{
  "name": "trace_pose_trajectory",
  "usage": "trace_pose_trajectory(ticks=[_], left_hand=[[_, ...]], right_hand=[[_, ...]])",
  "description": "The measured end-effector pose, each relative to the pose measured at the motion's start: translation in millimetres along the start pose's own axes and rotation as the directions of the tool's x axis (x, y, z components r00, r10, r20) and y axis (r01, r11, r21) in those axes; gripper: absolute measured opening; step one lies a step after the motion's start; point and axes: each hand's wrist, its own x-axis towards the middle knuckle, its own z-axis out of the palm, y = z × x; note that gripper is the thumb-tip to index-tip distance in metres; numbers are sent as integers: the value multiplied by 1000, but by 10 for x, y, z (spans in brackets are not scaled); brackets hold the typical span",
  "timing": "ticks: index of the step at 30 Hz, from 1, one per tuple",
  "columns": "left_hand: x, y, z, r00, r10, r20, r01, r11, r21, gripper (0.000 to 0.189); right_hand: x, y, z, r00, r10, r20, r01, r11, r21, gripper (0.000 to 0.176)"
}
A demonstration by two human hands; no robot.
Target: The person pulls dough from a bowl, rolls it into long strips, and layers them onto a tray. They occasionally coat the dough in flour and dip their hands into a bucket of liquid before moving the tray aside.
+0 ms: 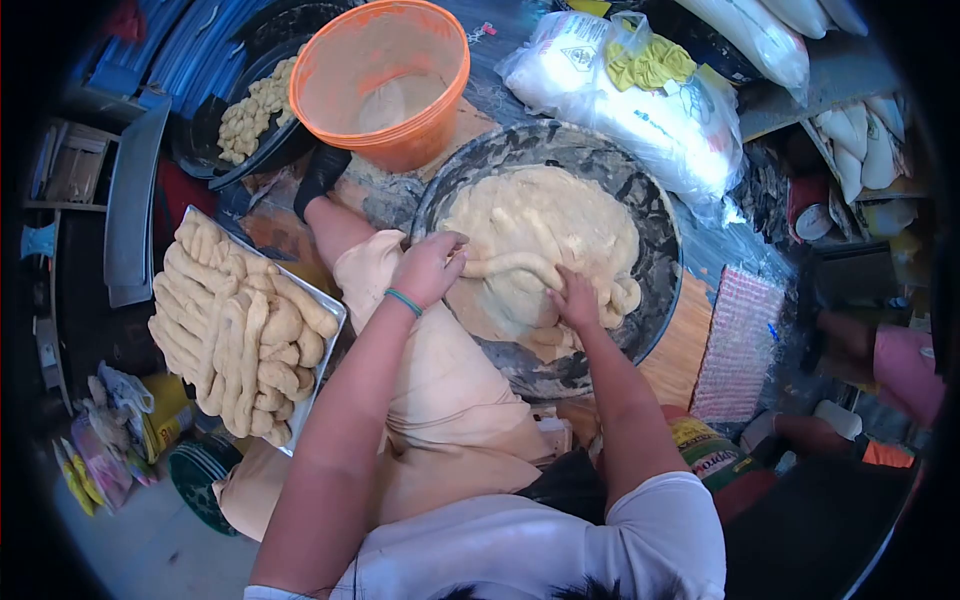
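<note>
Dough rope (513, 263) spans the gap between the person's two hands, low over the near half of a round black basin (664, 235), curving slightly along its length. The left hand (430, 268), inside the left part of the basin, pinches the rope's left end between thumb and bent fingers; a green wristband (402, 300) sits on that wrist. The right hand (577, 300), right of the basin's middle, has its fingers curled on the rope's other end; its thumb's exact hold is hard to make out. Beneath and beyond the rope, a large floury dough mass (560, 205) fills much of the basin.

Left of the basin, a metal tray (333, 358) carries piled dough strands (225, 315). Just beyond the basin, to its left, stands an orange bucket (345, 115), and farther left a black tub (190, 150) holds short dough pieces (258, 112). Beyond the basin to its right lies a clear plastic bag (690, 150) with yellow plastic (645, 65) on top. Right of the basin are a wooden board (682, 340) and a red-and-white woven mat (738, 345).
</note>
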Motion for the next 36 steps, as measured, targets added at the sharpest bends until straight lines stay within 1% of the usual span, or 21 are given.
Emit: trace_pose_trajectory(ticks=[1,2,3,5,7,8,9,10,12,14,15,16,17,19,22,23,25,28,31,34,36], left_hand=[[5,-24,3,1000,7,5,-7,1000,12,24],[-3,-43,1,1000,14,9,-14,1000,28,24],[-14,-50,-4,1000,6,3,-6,1000,11,24],[-43,-61,-23,1000,-9,-8,9,1000,-23,23],[-60,-67,-48,999,6,-35,-7,1000,-28,23],[-70,-68,-50,999,12,-47,-14,999,-33,22],[-79,-55,-58,999,-8,-34,7,999,-41,23],[-81,-33,-66,999,-28,-19,27,998,-48,24],[-63,-4,-59,999,-37,-11,36,998,-53,25],[-37,-17,-36,1000,-17,-17,16,999,-45,25],[-26,-17,-30,1000,-11,-13,10,999,-37,24],[-22,-16,-25,1000,-6,-8,6,1000,-29,23],[-9,-14,-21,1000,1,-2,-1,1000,-20,23],[-15,-2,-28,999,-35,10,35,999,-17,24],[-19,2,-55,999,-52,6,53,997,-61,24],[-26,2,-61,999,-54,1,53,995,-85,23],[-24,21,-75,999,-47,-2,47,996,-72,23],[-34,28,-48,999,-49,-5,49,996,-78,23],[-16,8,-82,999,-30,-23,29,997,-70,23],[11,18,-60,1000,0,-30,-2,998,-57,23],[8,25,-22,1000,3,-25,-4,999,-44,23]], right_hand=[[110,-17,-57,1000,19,19,-20,999,38,60],[153,-272,-363,999,30,39,-29,999,-15,47],[253,-194,-325,1000,16,23,-18,993,116,46],[412,113,-284,1000,-5,-12,9,929,369,42],[465,341,-463,963,98,-250,-17,953,304,45],[463,571,-504,926,254,-278,-145,922,358,46],[444,728,-497,865,407,-294,-268,870,415,47],[367,653,-586,796,511,-325,-405,848,342,47],[203,495,-805,613,669,-420,-655,728,203,48],[218,490,-537,784,411,-465,-454,891,21,52],[236,444,-398,846,266,-462,-335,939,-73,54],[281,272,-333,929,154,-336,-184,981,-59,60],[339,39,-281,977,28,-210,-33,999,-23,65],[409,-192,49,992,-31,-124,29,999,-16,73],[561,-465,26,996,70,57,-56,974,-217,78],[650,-493,-54,992,112,66,-94,970,-225,79],[911,-504,-191,978,190,82,-165,955,-246,81],[1130,-513,-169,962,263,-67,-270,953,-137,79],[888,-573,100,991,117,-62,-129,959,-252,76],[368,-521,328,976,-68,-206,19,972,-233,67],[179,-378,242,987,-126,-99,107,978,-179,56]])
